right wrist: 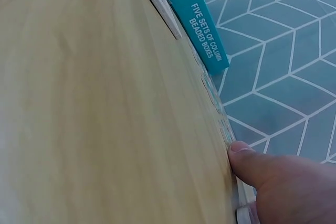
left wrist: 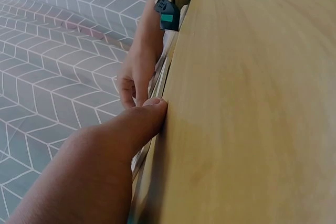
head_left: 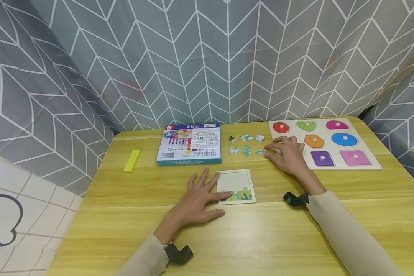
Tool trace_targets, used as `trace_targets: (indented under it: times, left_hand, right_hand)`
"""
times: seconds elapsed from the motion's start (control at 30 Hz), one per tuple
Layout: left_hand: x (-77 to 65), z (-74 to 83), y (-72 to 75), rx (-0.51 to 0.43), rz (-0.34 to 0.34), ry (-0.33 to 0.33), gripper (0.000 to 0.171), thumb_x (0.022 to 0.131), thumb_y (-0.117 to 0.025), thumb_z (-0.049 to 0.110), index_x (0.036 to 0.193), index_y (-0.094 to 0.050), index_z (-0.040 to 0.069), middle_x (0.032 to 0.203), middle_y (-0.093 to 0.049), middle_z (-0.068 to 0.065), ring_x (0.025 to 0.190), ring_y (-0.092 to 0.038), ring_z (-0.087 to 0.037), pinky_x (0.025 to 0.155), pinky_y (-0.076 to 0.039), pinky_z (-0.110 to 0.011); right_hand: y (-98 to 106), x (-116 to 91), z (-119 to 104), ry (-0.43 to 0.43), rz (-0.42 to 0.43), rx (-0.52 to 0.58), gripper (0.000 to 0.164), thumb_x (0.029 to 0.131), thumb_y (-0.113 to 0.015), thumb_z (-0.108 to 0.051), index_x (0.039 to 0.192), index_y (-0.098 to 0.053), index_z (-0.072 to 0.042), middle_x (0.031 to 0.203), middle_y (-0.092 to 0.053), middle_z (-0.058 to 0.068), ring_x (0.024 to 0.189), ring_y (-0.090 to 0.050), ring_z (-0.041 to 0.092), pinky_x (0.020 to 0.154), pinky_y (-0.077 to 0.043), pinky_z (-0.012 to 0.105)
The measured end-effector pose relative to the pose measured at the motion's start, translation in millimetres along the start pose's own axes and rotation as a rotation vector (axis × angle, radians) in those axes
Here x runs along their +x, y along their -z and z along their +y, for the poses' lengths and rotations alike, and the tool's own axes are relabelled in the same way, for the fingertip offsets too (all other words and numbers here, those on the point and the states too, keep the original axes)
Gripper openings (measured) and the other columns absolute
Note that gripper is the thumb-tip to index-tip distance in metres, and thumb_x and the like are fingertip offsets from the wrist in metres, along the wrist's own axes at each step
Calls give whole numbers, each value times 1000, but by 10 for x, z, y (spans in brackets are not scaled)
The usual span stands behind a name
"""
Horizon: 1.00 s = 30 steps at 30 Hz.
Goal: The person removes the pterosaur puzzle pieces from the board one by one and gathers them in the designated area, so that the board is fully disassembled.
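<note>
My left hand lies with fingers spread over the left side of a small square puzzle tray. One finger touches the green jigsaw pieces fitted along the tray's lower edge, and its thumb rests on the table. Farther right, my right hand reaches to the loose pieces and pinches the right end of a jigsaw piece between thumb and finger. Several other loose jigsaw pieces lie in two rows left of it. In the right wrist view, the thumb is down at the row's end.
Behind the tray lies a teal-edged box labelled as beaded boxes. A yellow block sits at the left. At the right is a white shape board with colourful knobbed shapes, partly under my right hand. A patterned grey curtain hangs behind the table.
</note>
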State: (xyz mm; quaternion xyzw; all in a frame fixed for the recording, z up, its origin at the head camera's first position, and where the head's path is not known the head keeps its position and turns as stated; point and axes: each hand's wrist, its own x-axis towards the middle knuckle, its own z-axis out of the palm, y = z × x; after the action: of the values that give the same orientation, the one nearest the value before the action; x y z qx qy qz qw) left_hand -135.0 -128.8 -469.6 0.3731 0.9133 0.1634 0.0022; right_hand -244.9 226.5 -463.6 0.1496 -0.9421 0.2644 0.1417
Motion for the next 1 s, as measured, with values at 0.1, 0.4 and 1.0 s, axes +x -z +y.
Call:
trace_targets:
  times: [0.1,0.4,1.0]
  left_hand:
    - [-7,-1,0,-3,-4,3,53,96,-52,63,148,-47,51,171,-19,-8,159,-4,-43,120,-7,-70]
    - [-7,-5,-6,-3,-15,12,53,96,-51,64,148,-46,52,172,-18,-7,159,-3,-43,121,-6,-69]
    - [4,-12,-10,11,-14,5,53,97,-50,64,149,-44,52,172,-17,-7,159,-3,-43,121,-6,-70]
  right_hand:
    - [-23,2,1,-8,16,3,26,91,-77,-28,110,-78,-11,128,-60,24,115,-41,45,85,-20,60]
    - [-60,16,1,-34,34,-3,27,93,-75,-29,112,-78,-11,125,-59,23,115,-40,45,86,-19,60]
    - [-64,14,-7,-38,85,0,31,92,-75,-29,115,-76,-8,123,-63,24,110,-41,44,86,-20,60]
